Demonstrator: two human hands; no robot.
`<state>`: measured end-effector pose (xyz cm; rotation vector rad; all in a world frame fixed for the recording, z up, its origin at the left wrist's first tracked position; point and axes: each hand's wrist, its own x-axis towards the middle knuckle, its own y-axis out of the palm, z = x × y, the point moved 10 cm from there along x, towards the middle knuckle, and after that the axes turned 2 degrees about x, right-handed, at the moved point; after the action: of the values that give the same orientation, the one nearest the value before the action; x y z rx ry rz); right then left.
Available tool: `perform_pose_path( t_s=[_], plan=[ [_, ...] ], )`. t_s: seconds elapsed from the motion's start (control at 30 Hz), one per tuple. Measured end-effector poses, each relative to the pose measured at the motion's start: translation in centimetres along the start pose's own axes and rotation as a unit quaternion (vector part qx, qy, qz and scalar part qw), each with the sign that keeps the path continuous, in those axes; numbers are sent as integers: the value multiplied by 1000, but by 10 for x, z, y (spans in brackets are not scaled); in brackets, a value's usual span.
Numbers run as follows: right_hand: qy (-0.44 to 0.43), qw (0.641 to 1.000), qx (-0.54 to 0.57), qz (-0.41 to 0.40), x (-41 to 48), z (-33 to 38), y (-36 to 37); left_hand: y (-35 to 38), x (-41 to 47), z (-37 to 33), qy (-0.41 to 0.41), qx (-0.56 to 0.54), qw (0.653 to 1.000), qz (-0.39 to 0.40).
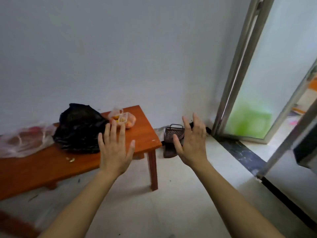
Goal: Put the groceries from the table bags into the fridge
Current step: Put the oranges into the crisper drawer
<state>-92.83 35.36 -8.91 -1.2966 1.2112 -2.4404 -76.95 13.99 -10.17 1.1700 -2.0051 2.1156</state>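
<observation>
- This is a home, a plain lived-in room: a bare pale painted wall meets a pale smooth floor in a corner.
- A low orange-brown wooden counter stands by the wall. It carries shopping: a crumpled black plastic bag, a small clear plastic bag of orange fruit near its far right corner, and a larger clear plastic bag at its left.
- At the right, a silver metal-framed sliding door with frosted glass stands above a dark speckled stone threshold strip.
- A dark brown slotted plastic basket sits on the floor in the corner.

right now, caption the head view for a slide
Left hand and right hand, open, empty, hover near the black bag, fruit bag and clear bag on the orange table.
</observation>
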Motion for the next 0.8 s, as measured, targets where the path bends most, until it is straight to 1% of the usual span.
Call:
perform_pose_path(
  t_s=[0.1,0.23,0.3,0.5,0.6,0.67,0.73,0.8],
  plan=[
    [-14,998,26,48,29,20,87,43,27,61,-35,41,997,48],
    [-13,992,48,115,82,34,191,93,87,118,-64,82,990,95],
    [-1,989,58,136,115,37,229,113,123,142,-74,87,986,122],
    [17,980,96,175,211,54,310,145,209,196,-67,75,985,141],
    [-18,973,101,205,241,75,355,170,240,214,-52,51,987,142],
    [-39,965,103,239,252,87,390,196,259,223,-35,35,986,161],
    [-53,955,107,273,258,95,425,230,279,229,-2,6,983,185],
    [-49,949,104,295,263,97,454,265,301,230,40,-34,977,207]
  ],
)
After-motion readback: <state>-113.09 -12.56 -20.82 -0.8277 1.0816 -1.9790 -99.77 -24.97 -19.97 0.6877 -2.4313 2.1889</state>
